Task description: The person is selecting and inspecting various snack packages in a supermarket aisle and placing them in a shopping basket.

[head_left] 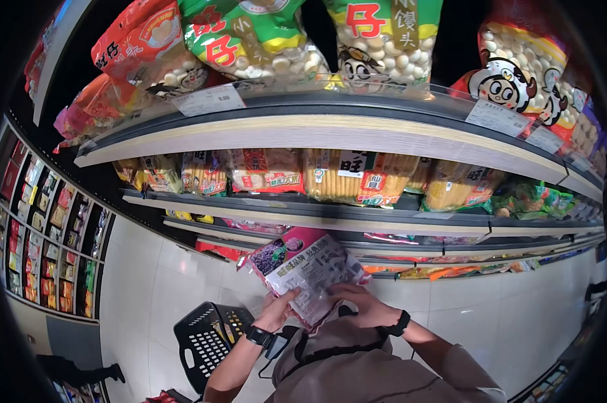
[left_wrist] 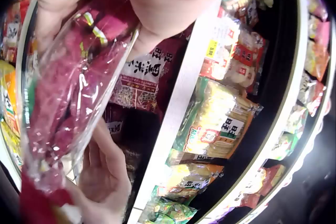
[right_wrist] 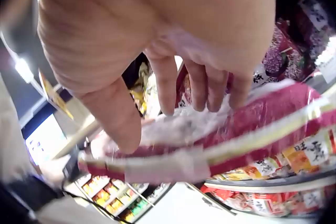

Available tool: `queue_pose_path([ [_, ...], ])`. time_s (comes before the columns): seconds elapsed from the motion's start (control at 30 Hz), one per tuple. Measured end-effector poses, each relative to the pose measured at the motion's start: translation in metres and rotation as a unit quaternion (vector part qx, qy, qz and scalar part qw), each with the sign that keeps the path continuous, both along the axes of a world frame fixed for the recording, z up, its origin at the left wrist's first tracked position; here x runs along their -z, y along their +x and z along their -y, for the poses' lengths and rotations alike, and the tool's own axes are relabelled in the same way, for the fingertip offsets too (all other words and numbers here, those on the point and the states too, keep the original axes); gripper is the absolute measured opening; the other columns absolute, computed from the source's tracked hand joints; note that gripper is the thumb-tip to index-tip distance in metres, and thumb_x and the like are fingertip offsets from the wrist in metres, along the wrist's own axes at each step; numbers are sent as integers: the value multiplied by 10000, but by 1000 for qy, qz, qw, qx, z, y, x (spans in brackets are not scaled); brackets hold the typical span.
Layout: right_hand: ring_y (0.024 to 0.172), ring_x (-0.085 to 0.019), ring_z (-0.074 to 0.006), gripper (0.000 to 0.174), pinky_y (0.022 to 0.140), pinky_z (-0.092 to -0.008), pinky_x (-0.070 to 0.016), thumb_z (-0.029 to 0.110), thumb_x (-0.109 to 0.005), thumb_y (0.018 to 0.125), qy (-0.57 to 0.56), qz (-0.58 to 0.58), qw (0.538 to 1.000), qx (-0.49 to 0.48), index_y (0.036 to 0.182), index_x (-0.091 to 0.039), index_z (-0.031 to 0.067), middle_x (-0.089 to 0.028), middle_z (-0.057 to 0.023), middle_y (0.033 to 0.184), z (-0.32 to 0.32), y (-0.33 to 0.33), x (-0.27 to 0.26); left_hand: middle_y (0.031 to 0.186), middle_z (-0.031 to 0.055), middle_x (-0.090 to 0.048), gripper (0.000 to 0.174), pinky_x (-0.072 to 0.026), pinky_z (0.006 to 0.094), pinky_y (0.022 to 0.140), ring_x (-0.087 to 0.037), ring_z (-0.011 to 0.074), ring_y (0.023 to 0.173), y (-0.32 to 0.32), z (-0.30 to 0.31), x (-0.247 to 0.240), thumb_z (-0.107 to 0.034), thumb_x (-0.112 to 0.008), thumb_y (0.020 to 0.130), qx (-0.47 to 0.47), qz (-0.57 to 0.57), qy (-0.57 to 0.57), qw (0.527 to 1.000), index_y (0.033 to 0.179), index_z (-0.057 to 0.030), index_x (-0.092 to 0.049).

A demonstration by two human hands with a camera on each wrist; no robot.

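Observation:
A glossy magenta snack package [head_left: 310,272] with a pale printed panel and dark berries pictured on it is tilted in front of the lower shelves. At its lower left edge the left hand [head_left: 276,312] grips it, thumb on the printed face. The left wrist view shows that hand [left_wrist: 136,3] round one end of the package [left_wrist: 79,87]. The right hand [head_left: 364,305] rests its fingertips on the lower right part of the package. In the right wrist view the relaxed fingers of this hand [right_wrist: 157,50] touch the crinkled film of the package [right_wrist: 252,124].
Above the hands, a shelf edge [head_left: 317,131] spans the view, with large bags [head_left: 391,47] over it and cracker packs [head_left: 357,176] under it. A black basket [head_left: 206,342] stands on the floor at lower left. Another person's leg [head_left: 82,371] shows at far left.

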State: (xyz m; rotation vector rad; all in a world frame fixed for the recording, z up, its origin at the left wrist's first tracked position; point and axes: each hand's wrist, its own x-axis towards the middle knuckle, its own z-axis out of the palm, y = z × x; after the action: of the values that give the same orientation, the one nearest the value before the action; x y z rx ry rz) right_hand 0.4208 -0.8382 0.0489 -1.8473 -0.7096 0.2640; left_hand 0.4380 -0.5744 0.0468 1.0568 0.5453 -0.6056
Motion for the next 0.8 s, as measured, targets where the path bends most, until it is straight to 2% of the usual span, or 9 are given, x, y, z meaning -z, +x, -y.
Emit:
queue_pose_path([
  [0.1,1158,-508,-294,555,968,-376,-423,88,-737,674,-36,-24,997,68,1195,-547,57,-545,-129,1210,15,0,-12,1164,128,-606,440,-493,356,902,-597,214,1041,-29,-16,-21,-25,-653,821,43,100,85,990,1233,22,-507],
  [0.17,1119,-536,-320,540,938,-365,-432,138,-740,697,-69,-71,978,183,1188,-541,34,-559,-175,1166,22,2,6,1188,122,-593,511,-479,348,912,-589,207,1050,-48,-35,-18,16,-658,803,78,126,119,982,1273,24,-460],
  [0.23,1104,-546,-300,573,935,-344,-428,173,-744,726,-44,-172,963,205,1216,-502,0,-556,-180,1178,24,9,21,1182,114,-594,545,-459,337,919,-577,187,1051,-63,-49,-29,11,-682,783,74,110,131,982,1277,23,-453],
  [0.3,1106,-540,-251,643,942,-339,-420,170,-726,743,-23,-212,963,167,1284,-431,-15,-559,-161,1185,14,14,21,1170,101,-597,575,-457,331,916,-572,171,1053,-78,-59,-38,-38,-715,771,106,163,132,972,1277,18,-449],
  [0.37,1115,-522,-208,692,956,-341,-408,150,-701,751,138,-340,930,24,1336,-371,-16,-554,-132,1199,7,19,16,1162,91,-594,604,-451,325,920,-562,160,1060,-87,-59,-59,-94,-744,762,83,155,124,977,1275,13,-444],
  [0.4,1125,-504,-181,702,976,-342,-394,126,-680,755,109,-368,922,-46,1355,-345,-21,-547,-118,1206,5,23,-1,1142,82,-600,592,-461,312,893,-566,145,1037,-93,-57,-74,-113,-744,774,60,170,134,975,1268,10,-442],
  [0.63,990,-570,-139,623,884,-306,-464,177,-731,758,207,-376,903,-15,1272,-433,-11,-597,-79,1108,-27,27,-9,1204,96,-568,613,-427,327,938,-528,163,1102,-146,-29,-89,-199,-707,836,-75,249,227,938,1312,28,-394],
  [0.73,992,-569,-143,648,885,-305,-463,172,-740,750,203,-352,912,-53,1283,-420,-13,-589,-81,1116,-27,22,-19,1193,101,-575,512,-431,323,924,-529,161,1090,-181,-27,-97,-193,-642,887,7,160,263,951,1291,32,-423],
  [0.8,1008,-561,-142,691,889,-305,-459,170,-755,734,232,-271,933,-44,1299,-403,-15,-577,-84,1139,-27,16,-31,1169,104,-591,486,-441,316,905,-539,154,1068,-182,-9,-107,-167,-651,879,-51,175,277,943,1266,43,-446],
])
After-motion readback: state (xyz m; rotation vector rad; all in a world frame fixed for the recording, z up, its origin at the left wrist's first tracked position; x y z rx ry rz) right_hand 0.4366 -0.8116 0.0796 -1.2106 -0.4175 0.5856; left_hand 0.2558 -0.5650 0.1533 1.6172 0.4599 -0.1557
